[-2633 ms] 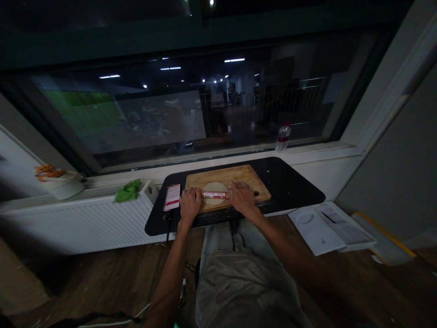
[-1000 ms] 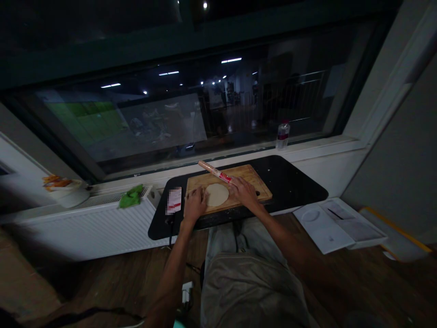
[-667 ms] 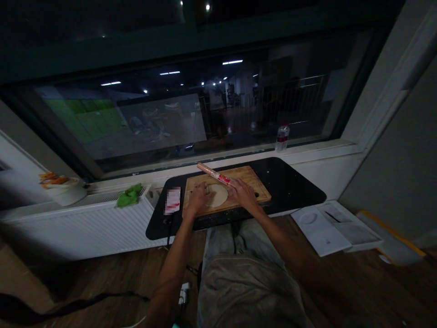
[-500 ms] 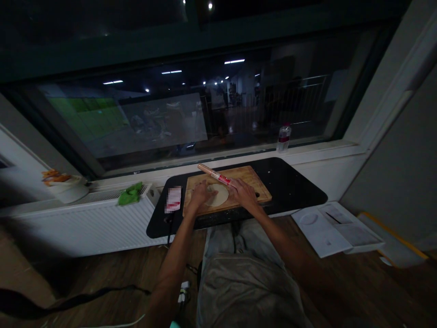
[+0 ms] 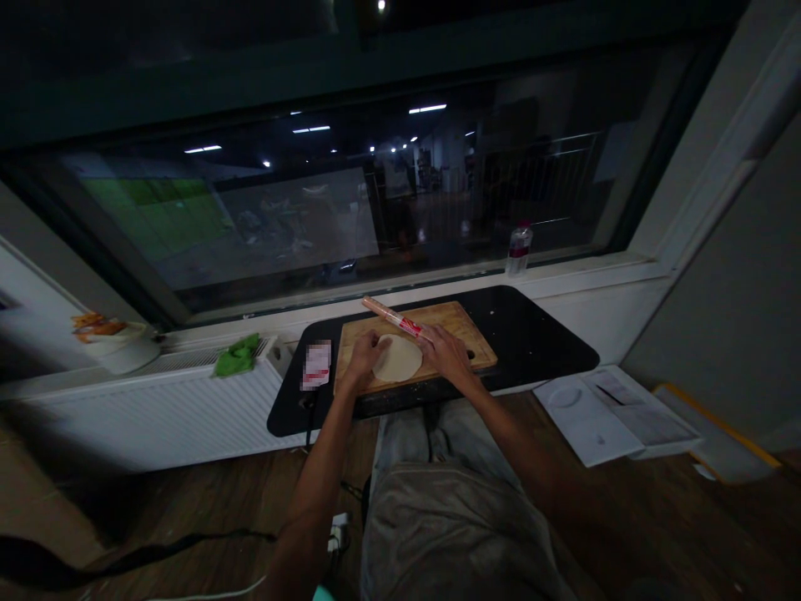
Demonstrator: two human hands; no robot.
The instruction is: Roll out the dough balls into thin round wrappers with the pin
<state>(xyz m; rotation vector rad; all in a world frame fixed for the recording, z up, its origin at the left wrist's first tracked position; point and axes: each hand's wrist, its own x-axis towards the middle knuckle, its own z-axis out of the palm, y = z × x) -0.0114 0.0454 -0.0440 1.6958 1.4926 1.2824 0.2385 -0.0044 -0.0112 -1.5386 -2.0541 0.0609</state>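
A thin round sheet of dough (image 5: 398, 361) lies flat on a wooden cutting board (image 5: 466, 324). My left hand (image 5: 363, 357) is at the sheet's left edge, its fingers curled together and seemingly pinching the rim. With my right hand (image 5: 445, 349) I grip the near end of a rolling pin (image 5: 391, 315), which has a red and white label. The pin slants up to the left, across the board beyond the dough.
The board rests on a black tabletop (image 5: 538, 334) by the window. A blurred-out item (image 5: 316, 365) lies left of the board. A bottle (image 5: 519, 250) stands on the sill. A green cloth (image 5: 236, 356) and white tub (image 5: 128, 349) sit at left; an open white box (image 5: 617, 413) is at right.
My left hand has drawn back from over the dough to its left edge, so more of the round shows. The rolling pin stays in my right hand, nearly unmoved.
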